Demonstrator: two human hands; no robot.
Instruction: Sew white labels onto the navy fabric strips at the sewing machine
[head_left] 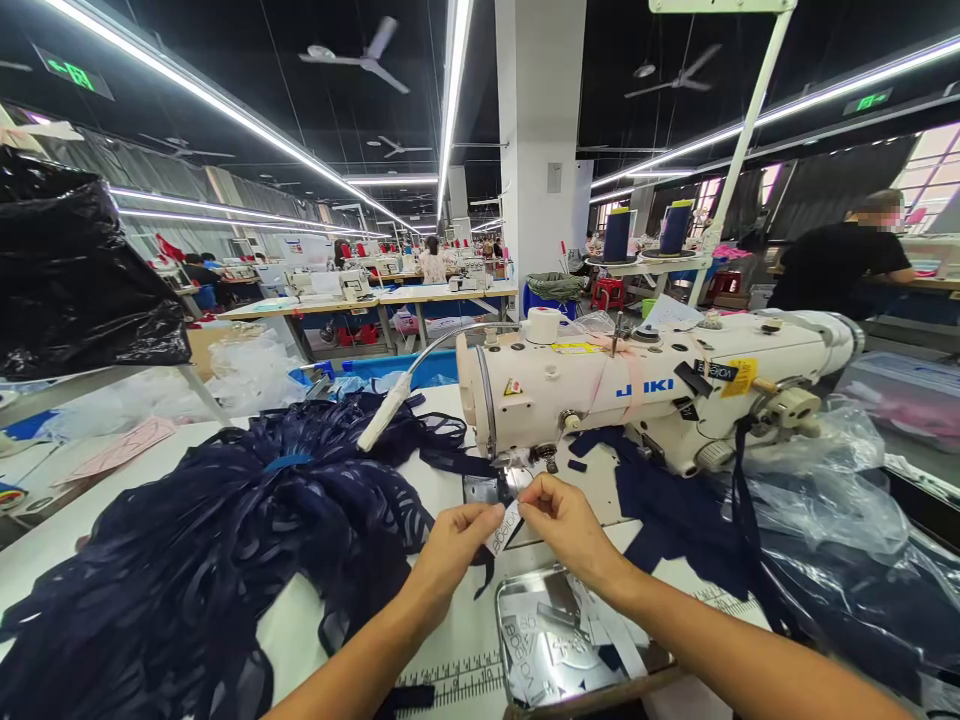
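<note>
A small white label (505,530) with dark lettering is stretched between my hands, just in front of the sewing machine's (540,385) needle area. My left hand (457,545) pinches its left end between thumb and forefinger. The other end is in the closed fingertips of my right hand (568,528). Dark navy fabric shows beneath and behind the label; whether it is joined to it I cannot tell. Below my hands, a metal tray (502,630) holds several more printed labels (525,655).
A big heap of navy straps or mesh strips (217,530) spreads over the table's left. More navy fabric (675,520) and clear plastic bags (832,500) lie at the right. A lamp on a bendy neck (385,412) reaches down left of the machine head. A person (821,255) works at the far right.
</note>
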